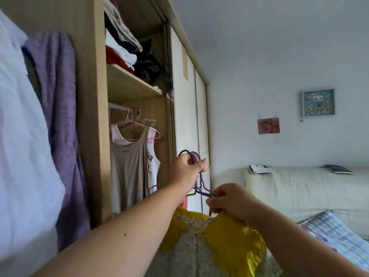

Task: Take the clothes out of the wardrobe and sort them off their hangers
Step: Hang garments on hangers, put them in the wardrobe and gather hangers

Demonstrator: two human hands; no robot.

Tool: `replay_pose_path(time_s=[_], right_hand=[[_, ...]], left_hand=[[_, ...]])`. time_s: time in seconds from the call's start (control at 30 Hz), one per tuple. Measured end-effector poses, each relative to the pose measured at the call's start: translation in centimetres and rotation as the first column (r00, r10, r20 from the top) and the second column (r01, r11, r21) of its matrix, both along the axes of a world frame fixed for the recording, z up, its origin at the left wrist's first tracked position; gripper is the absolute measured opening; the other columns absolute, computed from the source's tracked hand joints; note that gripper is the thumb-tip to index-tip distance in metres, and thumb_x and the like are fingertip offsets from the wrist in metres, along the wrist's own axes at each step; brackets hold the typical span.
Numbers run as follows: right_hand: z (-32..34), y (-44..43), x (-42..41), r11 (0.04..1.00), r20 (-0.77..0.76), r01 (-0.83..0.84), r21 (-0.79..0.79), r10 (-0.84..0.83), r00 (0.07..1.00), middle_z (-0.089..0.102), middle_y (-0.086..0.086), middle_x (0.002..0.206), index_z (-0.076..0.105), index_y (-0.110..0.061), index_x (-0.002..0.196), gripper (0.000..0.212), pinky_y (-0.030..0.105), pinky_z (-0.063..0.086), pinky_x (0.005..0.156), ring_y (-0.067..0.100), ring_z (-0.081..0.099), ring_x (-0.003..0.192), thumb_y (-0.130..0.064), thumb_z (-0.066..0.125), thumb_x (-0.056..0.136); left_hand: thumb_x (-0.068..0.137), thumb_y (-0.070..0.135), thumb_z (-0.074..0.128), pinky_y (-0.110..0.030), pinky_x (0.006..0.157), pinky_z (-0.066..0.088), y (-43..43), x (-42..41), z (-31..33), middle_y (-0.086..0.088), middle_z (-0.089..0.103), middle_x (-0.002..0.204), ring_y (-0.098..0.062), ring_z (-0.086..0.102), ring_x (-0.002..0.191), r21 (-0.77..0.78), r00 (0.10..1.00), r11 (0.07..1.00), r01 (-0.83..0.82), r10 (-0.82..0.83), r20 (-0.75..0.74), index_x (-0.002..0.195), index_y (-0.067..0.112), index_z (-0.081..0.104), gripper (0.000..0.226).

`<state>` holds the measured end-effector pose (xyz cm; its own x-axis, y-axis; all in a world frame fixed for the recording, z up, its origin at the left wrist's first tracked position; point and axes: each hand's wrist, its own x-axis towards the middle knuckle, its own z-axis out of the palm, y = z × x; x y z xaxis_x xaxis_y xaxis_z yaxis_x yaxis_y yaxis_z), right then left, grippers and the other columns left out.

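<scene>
My left hand (pixel 184 172) grips the hooks of purple hangers (pixel 200 185) in front of the wardrobe (pixel 89 116). A yellow and floral garment (pixel 223 242) hangs from them. My right hand (pixel 231 202) pinches the garment's neckline at the hanger's shoulder. Inside the wardrobe, a beige tank top (pixel 129 166) and a white top (pixel 153 166) hang on pink hangers (pixel 131 124) from the rail. A purple garment (pixel 61 126) and a white one (pixel 22 146) hang at the left, close to the camera.
Folded clothes (pixel 121 47) and dark items fill the upper shelf. White sliding doors (pixel 185 116) stand to the right of the open section. A bed with a white headboard cover (pixel 299 188) and a blue checked cloth (pixel 335 234) lies at the right.
</scene>
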<state>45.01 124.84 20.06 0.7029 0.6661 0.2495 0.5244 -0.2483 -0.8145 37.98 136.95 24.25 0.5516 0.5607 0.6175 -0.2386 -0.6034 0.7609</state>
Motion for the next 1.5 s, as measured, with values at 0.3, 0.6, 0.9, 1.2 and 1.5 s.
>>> replay_pose_path(time_s=[0.3, 0.6, 0.9, 1.2, 1.5], right_hand=[[3.8, 8.7, 14.3, 0.942, 0.248, -0.223, -0.251, 0.285, 0.926, 0.065, -0.014, 0.089, 0.057, -0.029, 0.123, 0.045, 0.017, 0.05, 0.068, 0.004, 0.064, 0.081, -0.039, 0.07, 0.081], [7.6, 17.9, 20.0, 0.913, 0.568, -0.305, -0.272, 0.408, 0.715, 0.048, -0.015, 0.069, 0.047, -0.033, 0.13, 0.051, 0.014, 0.035, 0.054, 0.001, 0.047, 0.065, -0.036, 0.066, 0.083], [11.1, 32.1, 24.0, 0.892, 0.737, -0.405, -0.202, 0.411, 0.537, 0.061, -0.018, 0.098, 0.034, -0.041, 0.141, 0.071, 0.005, 0.037, 0.065, 0.001, 0.052, 0.077, -0.028, 0.067, 0.08], [17.3, 48.2, 28.0, 0.871, 0.782, -0.492, -0.008, 0.312, 0.539, 0.066, -0.004, 0.114, 0.051, -0.034, 0.134, 0.064, 0.011, 0.038, 0.071, 0.008, 0.06, 0.095, -0.027, 0.071, 0.074], [23.6, 57.7, 27.2, 0.856, 0.81, -0.517, 0.027, 0.285, 0.513, 0.064, 0.0, 0.121, 0.056, -0.026, 0.129, 0.057, 0.018, 0.041, 0.081, 0.018, 0.06, 0.108, -0.023, 0.069, 0.074]], left_hand=[[0.087, 0.023, 0.064, -0.04, 0.08, 0.057, 8.2, 12.4, 2.0, 0.012, 0.071, 0.072, 0.0, 0.069, 0.073, -0.112, 0.971, 0.973, -0.201, 0.213, 0.106, 0.069, 0.03, 0.06, 0.019], [0.087, 0.032, 0.063, -0.014, 0.046, 0.038, 18.2, 17.4, 7.1, 0.008, 0.066, 0.076, -0.007, 0.061, 0.066, 0.076, 0.845, 0.847, -0.527, 0.512, 0.154, 0.089, 0.02, 0.069, 0.013], [0.08, 0.025, 0.074, -0.021, 0.064, 0.042, 33.8, 18.6, 13.3, 0.005, 0.063, 0.084, -0.009, 0.06, 0.075, 0.225, 0.809, 0.781, -0.582, 0.584, 0.065, 0.103, 0.012, 0.069, 0.027], [0.081, 0.023, 0.072, -0.029, 0.078, 0.053, 47.5, 21.2, 21.2, 0.001, 0.069, 0.09, -0.012, 0.066, 0.083, 0.302, 0.814, 0.769, -0.563, 0.58, 0.042, 0.104, 0.015, 0.068, 0.024], [0.082, 0.01, 0.071, -0.036, 0.089, 0.053, 55.6, 20.2, 27.4, -0.01, 0.07, 0.097, -0.019, 0.067, 0.087, 0.35, 0.747, 0.685, -0.639, 0.661, 0.071, 0.106, 0.005, 0.066, 0.026]])
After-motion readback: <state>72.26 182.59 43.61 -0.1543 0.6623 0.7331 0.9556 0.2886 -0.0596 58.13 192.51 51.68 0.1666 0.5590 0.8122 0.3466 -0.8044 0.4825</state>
